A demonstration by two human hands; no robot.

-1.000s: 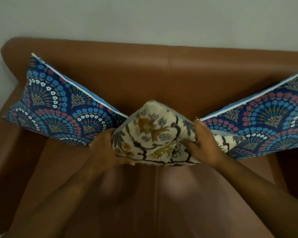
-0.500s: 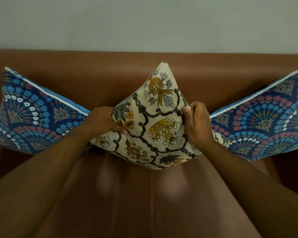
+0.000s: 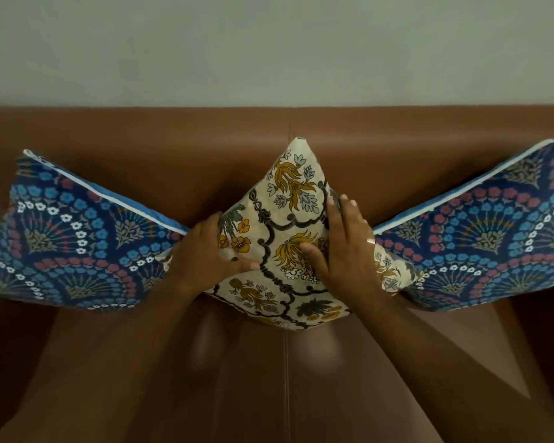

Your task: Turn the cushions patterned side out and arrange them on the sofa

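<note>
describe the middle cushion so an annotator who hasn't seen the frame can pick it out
On the brown leather sofa, three cushions lean against the backrest. The middle one, the cream floral cushion, stands on a corner like a diamond, with both hands pressed on its front. Its neighbours are dark blue fan-patterned cushions; it alone is cream with mustard flowers and black vines.

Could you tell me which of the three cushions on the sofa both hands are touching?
The cream floral cushion in the middle, standing on one corner; the left hand and right hand press on it. The two blue cushions flank it, untouched.
</note>
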